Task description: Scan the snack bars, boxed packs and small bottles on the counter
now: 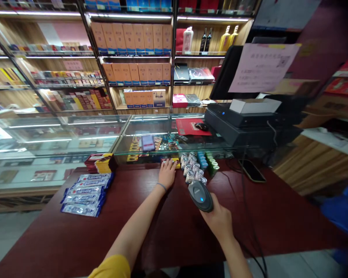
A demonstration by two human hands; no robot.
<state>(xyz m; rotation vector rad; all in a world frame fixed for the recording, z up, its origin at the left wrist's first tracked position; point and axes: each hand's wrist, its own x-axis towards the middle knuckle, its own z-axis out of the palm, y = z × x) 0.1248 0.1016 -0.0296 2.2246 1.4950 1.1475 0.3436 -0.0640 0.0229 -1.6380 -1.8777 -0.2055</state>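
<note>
My right hand [219, 221] is wrapped around the handle of a dark grey barcode scanner [200, 195] with a lit blue light. The scanner's head points forward, in front of several small white rolls or cans [193, 166] standing in rows. My left hand [167, 173] rests with fingers stretched out over small red-and-yellow packs [177, 163] at the back of the dark red table. Its fingertips touch them, and the hand partly hides them. Blue [202, 159] and green packages [212, 163] stand right of the white ones.
Blue-and-white long packets [87, 193] and stacked red-and-yellow boxes [104, 163] lie at left on the table [145, 193]. A phone [253, 170] and the scanner cable [246, 208] are at right. Behind are a glass display counter [121, 148], a mouse [201, 126] and a register [229, 119].
</note>
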